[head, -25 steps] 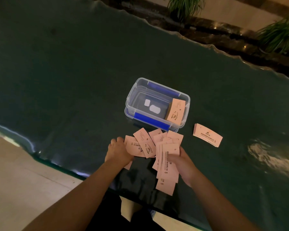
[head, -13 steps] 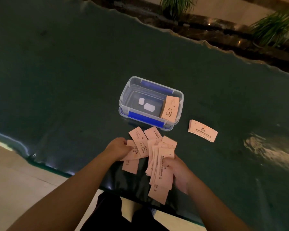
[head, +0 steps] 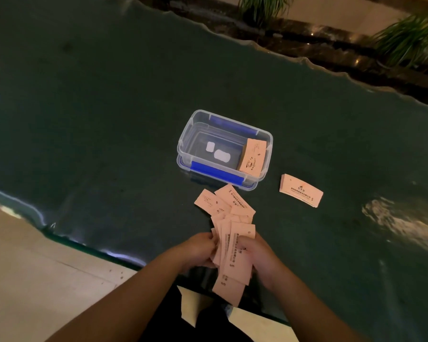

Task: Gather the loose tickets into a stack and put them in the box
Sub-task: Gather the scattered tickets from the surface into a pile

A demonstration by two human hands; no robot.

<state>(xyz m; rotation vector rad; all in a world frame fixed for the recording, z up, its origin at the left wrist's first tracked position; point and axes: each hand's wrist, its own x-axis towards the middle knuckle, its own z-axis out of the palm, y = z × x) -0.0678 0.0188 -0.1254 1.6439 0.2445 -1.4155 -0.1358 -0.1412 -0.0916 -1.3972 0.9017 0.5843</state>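
Green bench (head: pixel 109 107) first, then the clear box (head: pixel 183 146) with one stack inside. I'm mid-gather: left hand (head: pixel 198 250) and right hand (head: pixel 257 255) have fingers clamped on fanned pink tickets (head: pixel 235 257); loose tickets (head: pixel 224 201) ahead need sweeping in next.

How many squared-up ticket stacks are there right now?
2: one stack leans inside the box at its right end; another stack lies on the table right of it.

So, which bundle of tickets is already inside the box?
The neat stack leaning at the right end of the clear box. The other neat stack lies on the table right of the box, and the fanned tickets are in both hands.
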